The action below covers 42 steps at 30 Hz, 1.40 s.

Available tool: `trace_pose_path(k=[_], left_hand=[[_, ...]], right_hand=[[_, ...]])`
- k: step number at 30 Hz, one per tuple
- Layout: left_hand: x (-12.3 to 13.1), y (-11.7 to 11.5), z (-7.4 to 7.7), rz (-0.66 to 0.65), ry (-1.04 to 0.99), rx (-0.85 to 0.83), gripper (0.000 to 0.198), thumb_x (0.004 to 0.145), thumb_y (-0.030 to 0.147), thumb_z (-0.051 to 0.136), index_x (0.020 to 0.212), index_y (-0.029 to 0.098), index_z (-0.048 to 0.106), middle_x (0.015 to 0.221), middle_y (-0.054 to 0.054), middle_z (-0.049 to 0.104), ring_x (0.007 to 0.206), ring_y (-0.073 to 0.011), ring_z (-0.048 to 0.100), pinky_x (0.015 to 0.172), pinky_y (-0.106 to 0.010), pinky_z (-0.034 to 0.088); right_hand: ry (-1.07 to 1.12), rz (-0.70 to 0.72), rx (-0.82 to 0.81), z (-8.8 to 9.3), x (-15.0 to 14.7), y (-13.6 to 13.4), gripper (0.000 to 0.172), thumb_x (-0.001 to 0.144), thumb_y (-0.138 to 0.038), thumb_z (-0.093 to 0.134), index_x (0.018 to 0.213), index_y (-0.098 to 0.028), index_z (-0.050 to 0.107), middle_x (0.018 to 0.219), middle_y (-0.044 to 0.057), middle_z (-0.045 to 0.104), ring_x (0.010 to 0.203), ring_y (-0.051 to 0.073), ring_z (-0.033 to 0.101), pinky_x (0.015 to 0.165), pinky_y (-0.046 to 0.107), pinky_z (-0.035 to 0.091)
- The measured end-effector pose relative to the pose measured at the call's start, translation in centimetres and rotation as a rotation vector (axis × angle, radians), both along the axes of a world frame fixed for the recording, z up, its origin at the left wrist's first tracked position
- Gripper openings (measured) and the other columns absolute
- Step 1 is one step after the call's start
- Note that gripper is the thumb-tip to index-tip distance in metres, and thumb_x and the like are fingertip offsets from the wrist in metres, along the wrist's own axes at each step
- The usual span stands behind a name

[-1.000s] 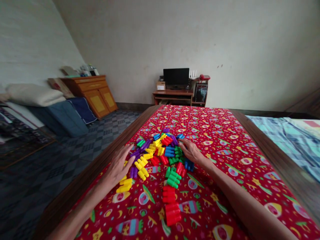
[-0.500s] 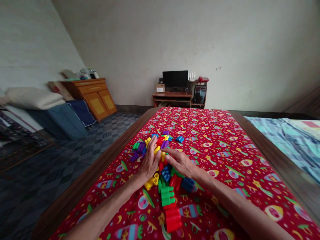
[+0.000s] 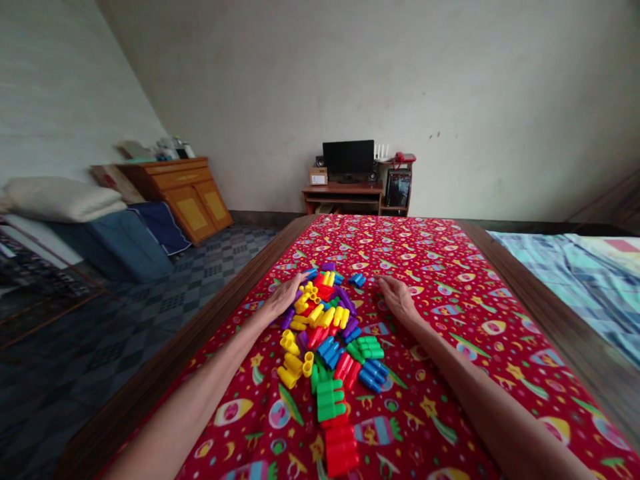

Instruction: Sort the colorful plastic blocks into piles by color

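Note:
Colourful plastic building blocks lie heaped on a red patterned tablecloth (image 3: 445,373). Along the left edge of the pile rests my left hand (image 3: 284,297), its fingers stretched out beside purple and yellow blocks; they touch the heap's edge. My right hand (image 3: 397,297) is on the other side, apart from the pile, fingers loosely bent and holding nothing. A small blue block (image 3: 357,280) lies just left of its fingertips. Yellow blocks (image 3: 323,316) fill the middle of the heap. Nearer to me are a green block (image 3: 331,400) and a red block (image 3: 342,451), forming a tail.
The cloth covers a table with a dark wooden edge (image 3: 240,270). Beyond it stand a desk with a monitor (image 3: 349,159) and a wooden cabinet (image 3: 193,193). A bed with a blue checked sheet (image 3: 560,280) is on the right.
My hands have parted from over the heap: the left moved left to its edge, the right moved right off it. Blocks in the middle are now uncovered and more gathered.

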<state>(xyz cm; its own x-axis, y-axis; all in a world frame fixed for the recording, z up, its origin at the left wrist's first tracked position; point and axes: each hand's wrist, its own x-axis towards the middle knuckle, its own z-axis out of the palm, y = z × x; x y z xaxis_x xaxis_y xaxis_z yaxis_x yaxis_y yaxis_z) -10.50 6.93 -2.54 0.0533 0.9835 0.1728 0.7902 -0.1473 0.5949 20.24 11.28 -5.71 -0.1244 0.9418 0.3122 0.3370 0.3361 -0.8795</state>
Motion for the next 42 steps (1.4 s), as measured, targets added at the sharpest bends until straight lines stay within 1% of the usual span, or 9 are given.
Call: trace_pose_path(k=[5,11,15,19,23,27,33,37,42], left_hand=[[4.1,0.7,0.9,-0.416,-0.124,0.007,0.065,0.097,0.056,0.013,0.138,0.020,0.050,0.138,-0.006,0.058,0.130,-0.0228,0.050,0.109,-0.037,0.040],[4.8,6.8,3.1,-0.188,0.009,0.107,0.065,0.097,0.049,0.013,0.140,0.012,0.046,0.146,-0.009,0.048,0.142,-0.0224,0.031,0.119,-0.040,0.021],[6.2,9.0,2.4,-0.283,0.050,-0.026,0.066,0.095,0.051,0.014,0.130,0.015,0.057,0.135,-0.010,0.060,0.133,-0.0247,0.046,0.113,-0.041,0.033],[9.3,6.5,2.2,-0.512,0.078,-0.114,0.058,0.094,0.054,0.028,0.125,0.020,0.063,0.131,-0.004,0.063,0.126,-0.0216,0.054,0.109,-0.032,0.037],[10.0,1.8,4.3,-0.761,0.074,-0.098,0.052,0.098,0.049,0.029,0.134,0.023,0.055,0.139,-0.002,0.057,0.129,-0.0187,0.051,0.111,-0.031,0.036],[4.9,-2.2,4.7,-0.442,0.065,0.082,0.059,0.097,0.053,0.025,0.138,0.020,0.050,0.144,-0.005,0.051,0.136,-0.0227,0.042,0.116,-0.039,0.030],[-4.2,-6.5,-2.1,0.083,0.036,0.095,0.072,0.093,0.060,0.017,0.140,0.013,0.045,0.145,-0.012,0.049,0.138,-0.0256,0.038,0.117,-0.046,0.026],[-2.2,-6.6,-4.0,0.094,-0.052,0.086,0.068,0.094,0.056,0.017,0.141,0.015,0.043,0.149,-0.012,0.044,0.139,-0.0245,0.038,0.117,-0.046,0.027],[4.8,-4.0,-2.2,-0.019,-0.178,0.058,0.061,0.095,0.048,0.018,0.139,0.017,0.045,0.148,-0.010,0.045,0.141,-0.0219,0.034,0.118,-0.042,0.026]], right_hand=[[-0.047,-0.051,0.052,0.1,-0.6,-0.6,0.052,0.089,-0.053,0.041,0.111,-0.015,0.068,0.084,0.009,0.073,0.077,0.022,0.068,0.069,0.030,0.052],[-0.031,-0.094,0.057,0.3,-0.7,-1.0,0.057,0.091,-0.056,0.035,0.113,-0.015,0.067,0.101,0.012,0.072,0.091,0.025,0.066,0.078,0.033,0.051],[0.047,-0.120,0.030,0.0,-0.3,-0.4,0.061,0.089,-0.063,0.035,0.106,-0.015,0.068,0.100,0.012,0.071,0.093,0.026,0.065,0.083,0.037,0.050],[0.259,-0.120,-0.100,-0.4,-0.1,0.5,0.072,0.083,-0.072,0.035,0.109,-0.012,0.065,0.091,0.012,0.070,0.080,0.024,0.066,0.073,0.037,0.054],[0.313,-0.133,-0.098,-0.5,0.3,0.9,0.075,0.080,-0.075,0.038,0.109,-0.012,0.066,0.094,0.012,0.070,0.085,0.026,0.067,0.074,0.037,0.055],[0.283,-0.173,-0.057,-0.4,1.5,1.0,0.072,0.081,-0.074,0.038,0.108,-0.014,0.067,0.105,0.015,0.070,0.096,0.028,0.066,0.078,0.038,0.054],[0.443,-0.191,-0.043,1.8,3.4,1.5,0.069,0.079,-0.075,0.044,0.100,-0.013,0.066,0.092,0.016,0.072,0.084,0.024,0.069,0.079,0.038,0.054],[0.341,-0.103,-0.047,4.0,4.5,1.2,0.066,0.081,-0.072,0.044,0.097,-0.012,0.067,0.082,0.014,0.072,0.074,0.021,0.068,0.071,0.034,0.054],[-0.188,-0.065,0.058,4.8,8.2,-1.1,0.051,0.085,-0.061,0.047,0.076,-0.015,0.067,0.062,0.004,0.063,0.061,0.017,0.058,0.058,0.026,0.044]])
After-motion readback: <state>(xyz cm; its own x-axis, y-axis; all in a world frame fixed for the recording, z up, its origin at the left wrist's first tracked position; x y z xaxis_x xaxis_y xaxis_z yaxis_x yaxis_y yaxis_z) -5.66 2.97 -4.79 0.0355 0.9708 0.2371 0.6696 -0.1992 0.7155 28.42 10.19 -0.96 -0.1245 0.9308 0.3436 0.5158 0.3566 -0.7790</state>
